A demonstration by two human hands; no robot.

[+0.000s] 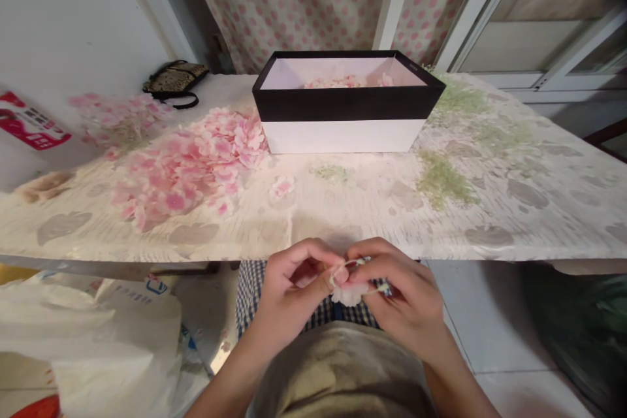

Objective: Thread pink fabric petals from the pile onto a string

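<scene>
The fingers of the left hand (289,294) and right hand (401,294) hide most of a small pale flower (349,295), so how a thin pale strand (345,265) joins it cannot be told. The box (343,104) hides most of the pink petals (337,81) inside it, a white plastic bag (83,353) runs off the lower-left edge, and a dark green mass (573,339) at the right is too blurred to name.

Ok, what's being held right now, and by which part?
The left hand and right hand pinch a pale fabric blossom by its thin cord.
</scene>
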